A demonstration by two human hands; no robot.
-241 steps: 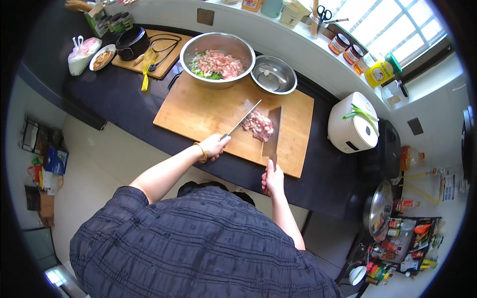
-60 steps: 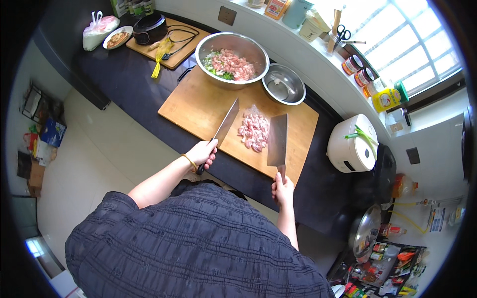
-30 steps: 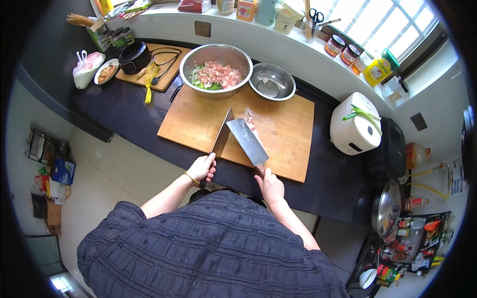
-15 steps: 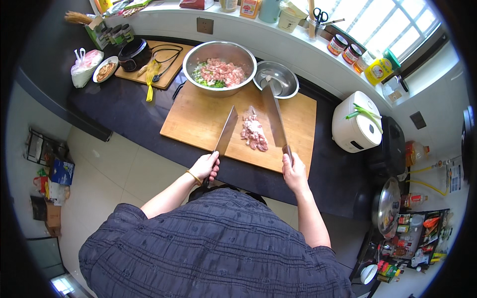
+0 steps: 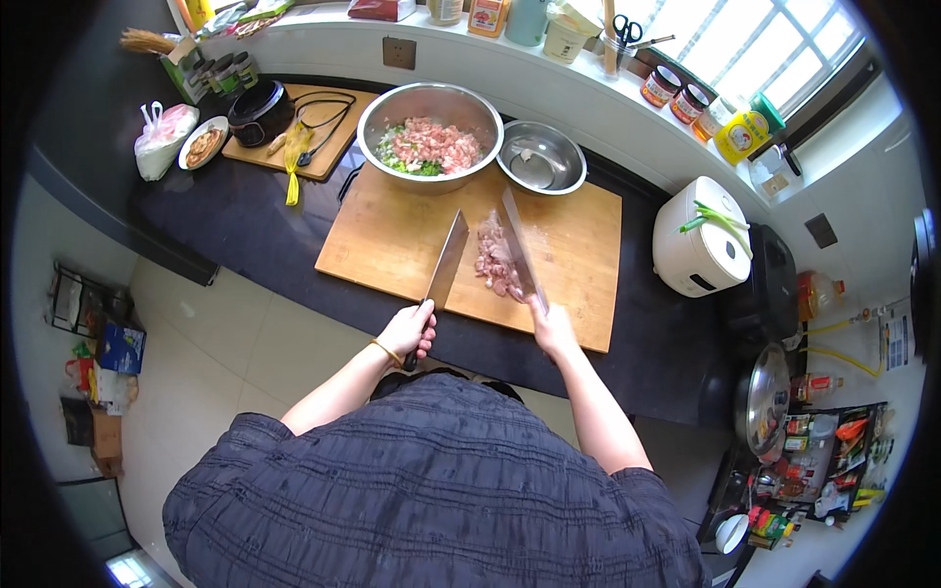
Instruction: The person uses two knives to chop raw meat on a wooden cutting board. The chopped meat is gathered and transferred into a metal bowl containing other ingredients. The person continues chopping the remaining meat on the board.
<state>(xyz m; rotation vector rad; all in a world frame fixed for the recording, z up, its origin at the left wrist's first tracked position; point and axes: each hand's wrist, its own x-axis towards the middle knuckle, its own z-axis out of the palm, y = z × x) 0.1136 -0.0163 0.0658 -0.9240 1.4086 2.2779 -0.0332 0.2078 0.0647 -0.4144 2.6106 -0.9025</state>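
A small heap of chopped raw meat (image 5: 495,257) lies on the wooden cutting board (image 5: 377,240). My left hand (image 5: 412,331) grips the dark handle of one cleaver (image 5: 449,259), its blade upright just left of the meat. Closed round the handle of a second cleaver (image 5: 522,250) is my right hand (image 5: 553,329); that blade stands at the meat's right edge and partly covers it. Behind the heap, a large steel bowl (image 5: 369,147) holds pinkish minced meat and chopped greens. Beside it stands a smaller steel bowl (image 5: 559,178) with a little pale scrap inside.
At the back left, a smaller board (image 5: 328,162) carries a black pot (image 5: 262,113) and a cord. A plate of food (image 5: 203,143) and a white plastic bag (image 5: 162,147) sit near it. On the right stands a white rice cooker (image 5: 681,250) with green onions on its lid. Jars line the windowsill.
My right hand has swung its cleaver left and nearer to me, from the board's right side to the meat. My left hand and its cleaver have stayed nearly in place.
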